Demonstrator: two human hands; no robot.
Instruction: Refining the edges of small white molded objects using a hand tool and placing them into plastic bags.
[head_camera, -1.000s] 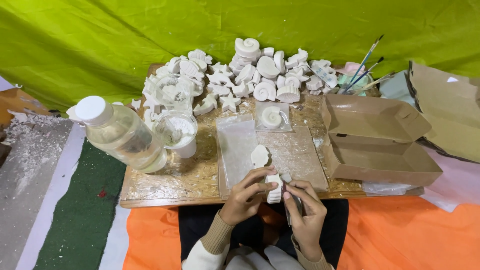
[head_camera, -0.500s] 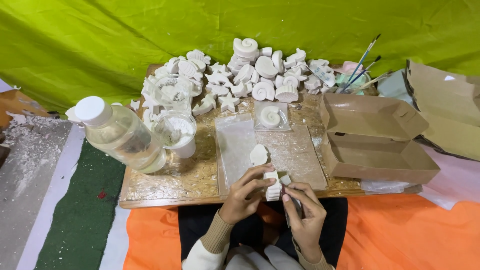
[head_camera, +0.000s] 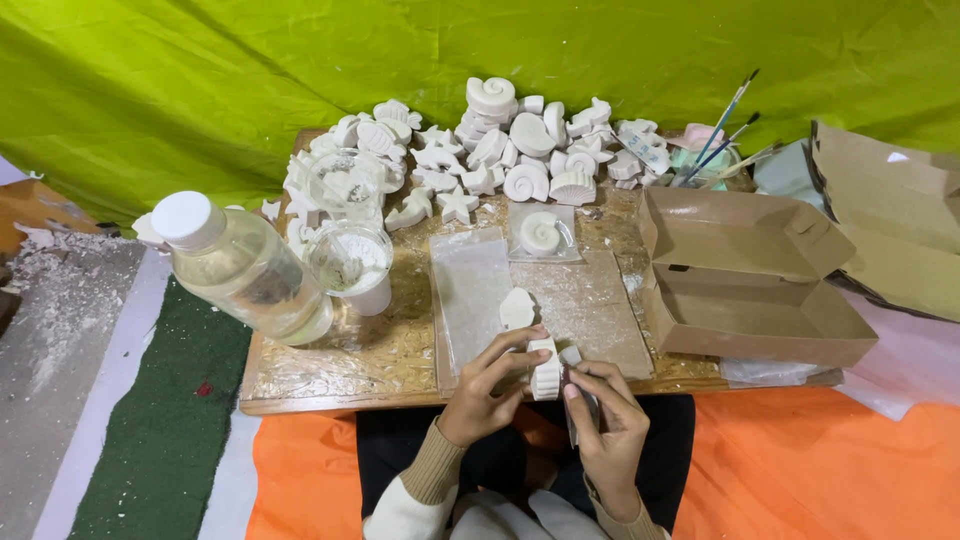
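Far left: dusty grey floor (head_camera: 60, 330), white powder scattered, then green mat strip (head_camera: 160, 440). On low wooden surface (head_camera: 330, 385): clear plastic bottle (head_camera: 250, 270) lying tilted, white cap toward left, just beside a clear cup (head_camera: 352, 262) with white residue. Behind: heap of white plaster casts (head_camera: 480, 150), shells, stars, sea shapes, piled along back edge against green cloth backdrop (head_camera: 300, 70). Centre: clear plastic sheets (head_camera: 470, 290), one spiral shell cast (head_camera: 540, 233) on its own sheet, one small oval cast (head_camera: 517, 308) lying near front edge.

Left hand (head_camera: 480, 395) clenched around ribbed white shell cast (head_camera: 546, 370), thumb and fingers on its sides, held upright just over front edge of surface. Right hand (head_camera: 605, 430) closed on a thin tool (head_camera: 578, 415), tip at cast's right edge; tool kind unclear, partly hidden by fingers.

Judged: trimming or scraping the cast's edge. To do well: light grip, plaster brittle; brace cast near the worked edge; short strokes away from the holding fingers; turn the cast, not the tool; keep work over surface to catch crumbs.

Right: open brown cardboard box (head_camera: 750, 290), lid back, nothing seen inside. Behind it paintbrushes (head_camera: 725, 125) standing in a container. Far right: more cardboard (head_camera: 890, 220). Orange cloth (head_camera: 800, 470) under knees.
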